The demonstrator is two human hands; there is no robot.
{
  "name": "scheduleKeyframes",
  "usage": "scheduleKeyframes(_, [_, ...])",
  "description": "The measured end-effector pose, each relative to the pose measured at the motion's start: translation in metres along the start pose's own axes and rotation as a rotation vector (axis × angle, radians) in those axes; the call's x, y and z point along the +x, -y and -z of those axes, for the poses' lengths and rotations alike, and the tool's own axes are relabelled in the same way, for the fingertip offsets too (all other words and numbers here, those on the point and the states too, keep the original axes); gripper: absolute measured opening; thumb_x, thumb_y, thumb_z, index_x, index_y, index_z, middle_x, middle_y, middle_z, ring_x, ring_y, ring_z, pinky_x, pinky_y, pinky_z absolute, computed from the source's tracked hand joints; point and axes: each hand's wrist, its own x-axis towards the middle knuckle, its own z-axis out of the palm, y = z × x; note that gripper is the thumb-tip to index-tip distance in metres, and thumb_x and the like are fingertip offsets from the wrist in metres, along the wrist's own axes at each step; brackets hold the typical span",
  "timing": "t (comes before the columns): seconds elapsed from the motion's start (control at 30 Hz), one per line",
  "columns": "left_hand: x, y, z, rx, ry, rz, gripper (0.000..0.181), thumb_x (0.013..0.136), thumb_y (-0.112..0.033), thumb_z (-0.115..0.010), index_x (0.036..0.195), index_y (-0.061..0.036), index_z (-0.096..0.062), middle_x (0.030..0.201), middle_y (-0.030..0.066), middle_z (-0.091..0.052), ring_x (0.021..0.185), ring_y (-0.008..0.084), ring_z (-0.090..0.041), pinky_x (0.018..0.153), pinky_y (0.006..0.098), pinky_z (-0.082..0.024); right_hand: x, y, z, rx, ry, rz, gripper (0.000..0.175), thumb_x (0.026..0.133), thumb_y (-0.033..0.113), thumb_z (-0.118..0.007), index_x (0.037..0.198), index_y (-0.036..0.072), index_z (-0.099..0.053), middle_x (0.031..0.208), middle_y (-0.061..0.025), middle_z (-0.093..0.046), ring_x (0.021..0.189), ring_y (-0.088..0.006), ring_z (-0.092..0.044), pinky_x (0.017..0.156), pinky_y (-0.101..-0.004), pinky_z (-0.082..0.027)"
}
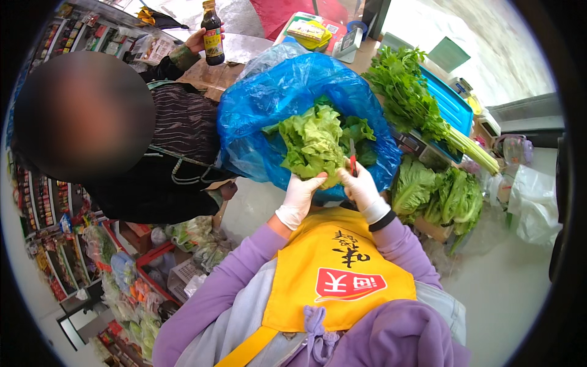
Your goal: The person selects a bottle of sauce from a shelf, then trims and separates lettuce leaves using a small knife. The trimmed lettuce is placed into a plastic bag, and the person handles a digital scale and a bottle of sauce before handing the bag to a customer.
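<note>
My left hand [298, 197], in a white glove, is closed around the base of a leafy green lettuce head [314, 142]. My gloved right hand [362, 188] grips a small red-handled knife [352, 158], its narrow blade pointing away from me; the right fingertips are close to the lettuce base. Both hands are at the near rim of a container lined with a blue plastic bag [257, 105]. Loose dark green leaves [360, 130] lie inside the bag, under and beside the lettuce.
At left, another person [183, 119] holds up a bottle of dark sauce [213, 41]. Celery [412, 96] lies across a blue tray [447, 101] and scale at right, above more lettuce heads [451, 197]. Bagged vegetables [137, 293] and shelves stand at lower left.
</note>
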Motion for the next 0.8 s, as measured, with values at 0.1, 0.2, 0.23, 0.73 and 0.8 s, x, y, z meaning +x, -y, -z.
scheduleKeyframes(0.1, [0.011, 0.013, -0.009, 0.129, -0.118, -0.082, 0.062, 0.086, 0.007, -0.078, 0.141, -0.0057, -0.051, 0.132, 0.0069, -0.064, 0.119, 0.0211, -0.064, 0.1, 0.0343, -0.054, 0.005, -0.025, -0.01, -0.044, -0.213, 0.225, 0.045, 0.09, 0.027, -0.084, 0.123, 0.002, -0.067, 0.088, 0.0027, -0.064, 0.067, -0.0038, -0.054, 0.058, -0.0209, -0.042])
scheduleKeyframes(0.2, [0.022, 0.02, -0.013, 0.051, -0.1, -0.064, 0.067, 0.085, 0.011, -0.076, 0.143, -0.0071, -0.047, 0.133, 0.008, -0.062, 0.118, 0.0239, -0.064, 0.1, 0.0383, -0.056, 0.013, -0.029, -0.008, 0.029, -0.332, 0.321, 0.037, 0.089, 0.024, -0.084, 0.114, 0.002, -0.067, 0.084, 0.0027, -0.065, 0.063, -0.0043, -0.054, 0.055, -0.0211, -0.042])
scheduleKeyframes(0.23, [0.023, 0.021, -0.014, 0.006, -0.107, -0.029, 0.068, 0.085, 0.012, -0.075, 0.143, -0.0074, -0.045, 0.133, 0.0083, -0.061, 0.118, 0.0246, -0.065, 0.101, 0.0394, -0.056, 0.013, -0.027, -0.005, 0.091, -0.291, 0.226, 0.035, 0.09, 0.023, -0.084, 0.112, 0.003, -0.066, 0.082, 0.0025, -0.064, 0.061, -0.0045, -0.052, 0.053, -0.0213, -0.04])
scheduleKeyframes(0.73, [0.037, 0.014, -0.01, -0.533, -0.052, 0.24, 0.042, 0.106, -0.016, -0.058, 0.147, -0.0119, -0.047, 0.147, 0.0109, -0.054, 0.134, 0.0333, -0.054, 0.109, 0.056, -0.048, 0.004, -0.026, -0.037, 0.349, -0.382, 0.198, 0.017, 0.099, 0.016, -0.065, 0.108, 0.012, -0.052, 0.082, 0.0002, -0.056, 0.056, -0.0092, -0.052, 0.045, -0.0243, -0.04])
scheduleKeyframes(0.8, [0.041, 0.006, -0.008, -0.569, -0.032, 0.201, 0.038, 0.108, -0.02, -0.055, 0.145, -0.0103, -0.05, 0.149, 0.0134, -0.053, 0.137, 0.034, -0.051, 0.116, 0.0575, -0.044, 0.006, -0.033, -0.036, 0.364, -0.407, 0.106, 0.018, 0.099, 0.017, -0.066, 0.108, 0.012, -0.051, 0.082, 0.0003, -0.056, 0.056, -0.0094, -0.051, 0.045, -0.0244, -0.04])
